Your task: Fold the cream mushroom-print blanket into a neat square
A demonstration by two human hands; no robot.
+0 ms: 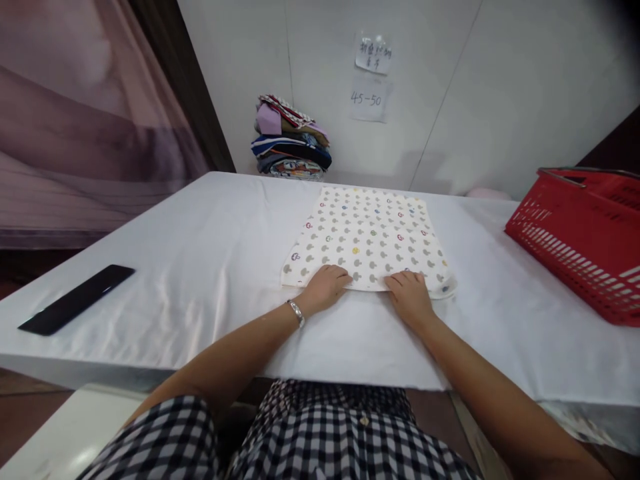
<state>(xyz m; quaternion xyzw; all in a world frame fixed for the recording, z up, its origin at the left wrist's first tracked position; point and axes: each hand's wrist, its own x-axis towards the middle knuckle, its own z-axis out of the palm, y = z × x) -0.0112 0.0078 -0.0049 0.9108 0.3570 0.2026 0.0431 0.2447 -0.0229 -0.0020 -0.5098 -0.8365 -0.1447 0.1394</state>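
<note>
While cloth (367, 237) lies flat on table (210, 247), left hand (326, 285) and right hand (410, 293) press its near edge, fingers flat, gripping nothing. Cloth stretches away from hands. Basket (575, 233) right of cloth.

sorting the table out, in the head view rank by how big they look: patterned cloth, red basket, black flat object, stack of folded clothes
1. patterned cloth
2. red basket, cut off by the frame, so unsure against the cloth
3. black flat object
4. stack of folded clothes, farthest away

On the table (210, 267), a cloth (367, 233) lies centre; phone (75, 300) near left, basket (580, 233) right, clothes stack (290, 137) far behind.
</note>
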